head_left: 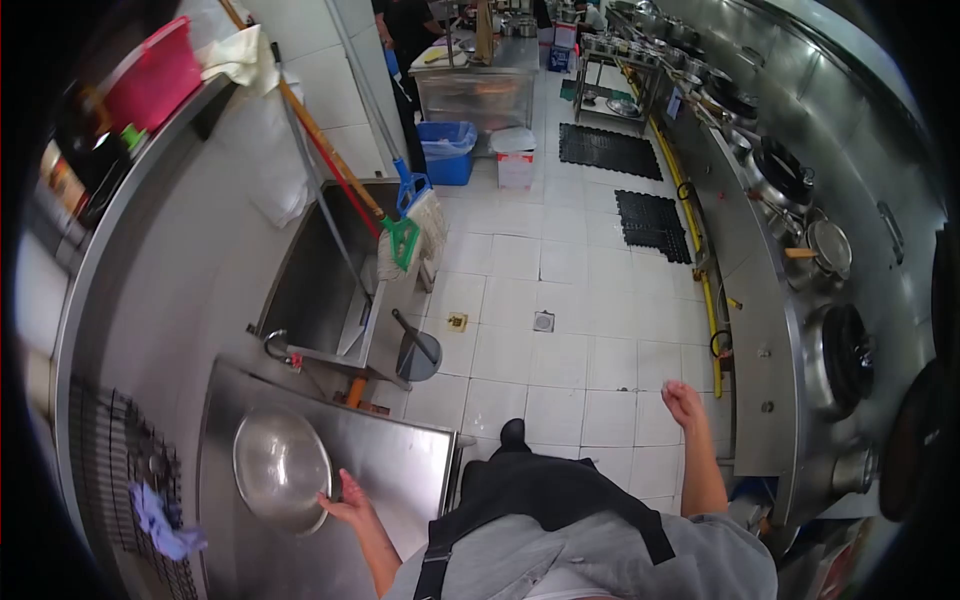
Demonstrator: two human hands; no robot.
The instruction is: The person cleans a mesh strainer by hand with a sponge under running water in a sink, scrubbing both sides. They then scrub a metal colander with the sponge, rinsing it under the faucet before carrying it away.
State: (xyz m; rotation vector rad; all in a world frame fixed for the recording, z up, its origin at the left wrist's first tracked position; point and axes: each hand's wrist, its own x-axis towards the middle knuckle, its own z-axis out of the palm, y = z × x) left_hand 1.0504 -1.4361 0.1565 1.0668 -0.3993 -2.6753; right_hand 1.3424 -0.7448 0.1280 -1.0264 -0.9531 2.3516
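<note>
A round, shiny metal bowl (282, 470) sits on the stainless steel counter (415, 470) at the lower left. Right at its near rim is my left hand (350, 503), with thumb and fingers apart and not wrapped round the bowl. My right hand (683, 403) hangs out over the tiled floor on the other side of my body. Its fingers are curled in loosely, with no object showing in them.
Beyond the counter stands a deep steel sink (300, 255) with mops (400, 245) leaning in and beside it. A grey dustpan (420, 356) is on the floor. Pots line the right-hand range (790, 440); black mats (610, 150) lie alongside. A person (410, 35) stands far back.
</note>
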